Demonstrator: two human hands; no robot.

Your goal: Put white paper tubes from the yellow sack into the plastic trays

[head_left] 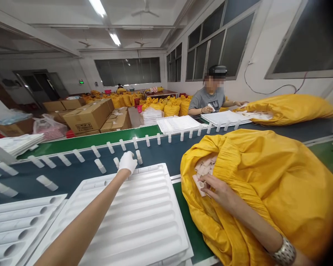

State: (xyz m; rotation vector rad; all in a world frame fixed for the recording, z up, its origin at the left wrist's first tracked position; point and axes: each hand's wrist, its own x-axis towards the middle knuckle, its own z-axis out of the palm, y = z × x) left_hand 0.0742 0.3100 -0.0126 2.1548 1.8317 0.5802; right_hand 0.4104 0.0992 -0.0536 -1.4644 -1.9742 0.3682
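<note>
My left hand (127, 163), in a white glove, reaches over the blue conveyor belt with its fingers bent and closed. Its fingertips are partly hidden, and I cannot make out what is in them. Short white tubes stand close on either side of it, one (139, 157) just right and one (116, 162) just left. At the mouth of a large yellow sack (266, 177), my bare right hand (215, 188) pinches a white tube (199, 185). More white tubes (207, 166) lie inside the sack. A stack of white grooved trays (127, 218) sits below my left forearm.
White tubes form a long row along the belt (80, 168). Across it, a co-worker (211, 94) holds a small white piece beside flat white trays (179, 124) and another yellow sack (288, 109). Cardboard boxes (86, 116) stand behind at left. Another grooved tray (19, 225) lies front left.
</note>
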